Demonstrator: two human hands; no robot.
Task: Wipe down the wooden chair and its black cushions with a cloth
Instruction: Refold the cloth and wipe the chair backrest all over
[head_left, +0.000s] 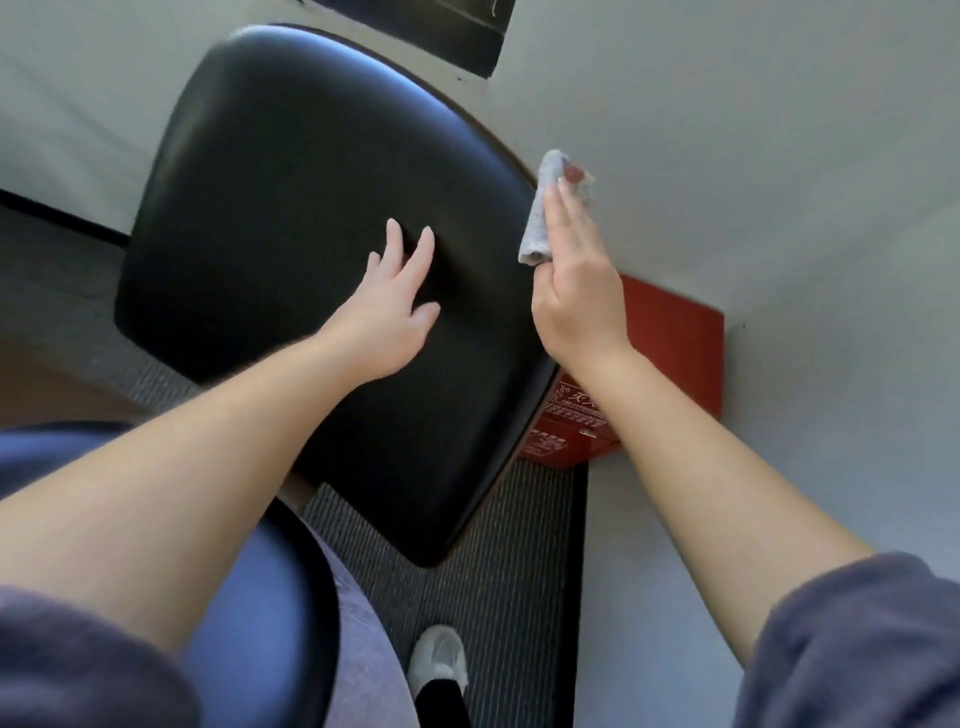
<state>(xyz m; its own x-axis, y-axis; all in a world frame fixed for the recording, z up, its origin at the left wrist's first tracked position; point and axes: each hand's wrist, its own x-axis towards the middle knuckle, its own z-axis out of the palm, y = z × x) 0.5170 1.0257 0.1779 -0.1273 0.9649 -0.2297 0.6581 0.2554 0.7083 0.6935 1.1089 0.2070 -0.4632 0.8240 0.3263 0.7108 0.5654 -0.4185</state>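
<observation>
L grip (387, 312) wide, steadying black cushion (285, 182); R grip (576, 291) holds cloth (540, 208) at edge (rim pass, prob.). Next: sweep inward.

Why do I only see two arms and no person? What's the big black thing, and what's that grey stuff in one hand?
There is only one picture. It comes from a small camera worn on a person's head, looking down, so you see what that person sees, not the person.

The big black thing is a chair's black cushion. The left hand rests on it with straight fingers. The right hand holds a grey cloth in its grip at the cushion's right edge, for wiping.

Behind that hand is a red box. Lower down, on the striped carpet, you can see one white shoe.
</observation>
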